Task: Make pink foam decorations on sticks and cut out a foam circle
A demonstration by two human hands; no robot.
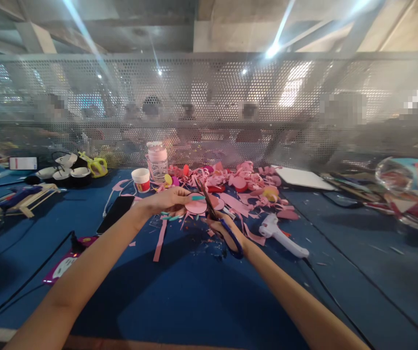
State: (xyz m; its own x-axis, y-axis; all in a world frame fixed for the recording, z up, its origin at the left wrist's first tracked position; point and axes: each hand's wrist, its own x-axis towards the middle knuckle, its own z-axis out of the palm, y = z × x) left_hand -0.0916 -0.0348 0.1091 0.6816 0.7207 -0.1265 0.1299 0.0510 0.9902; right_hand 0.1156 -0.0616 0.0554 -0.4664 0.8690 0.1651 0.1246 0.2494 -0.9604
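Note:
My left hand (172, 201) pinches a round piece of pink paper (196, 206) by its left side, above the blue table. My right hand (220, 226) grips a pair of scissors (227, 233) with dark blue handles. Their dark blades point up and away, parted, and reach the right edge of the pink round. A second pink piece shows just behind the blades; whether it is joined to the held one I cannot tell. Behind both hands lies a heap of pink paper scraps (238, 180), with red and yellow bits among them. A narrow pink strip (160, 239) lies below my left hand.
A white glue gun (284, 236) with a cord lies at right. Left are a black phone (116, 215), a paper cup (141, 180), a pink-topped bottle (157, 160) and a purple box (58, 267). A perforated metal screen (209, 82) stands behind; a clear plastic container (413, 189) sits far right.

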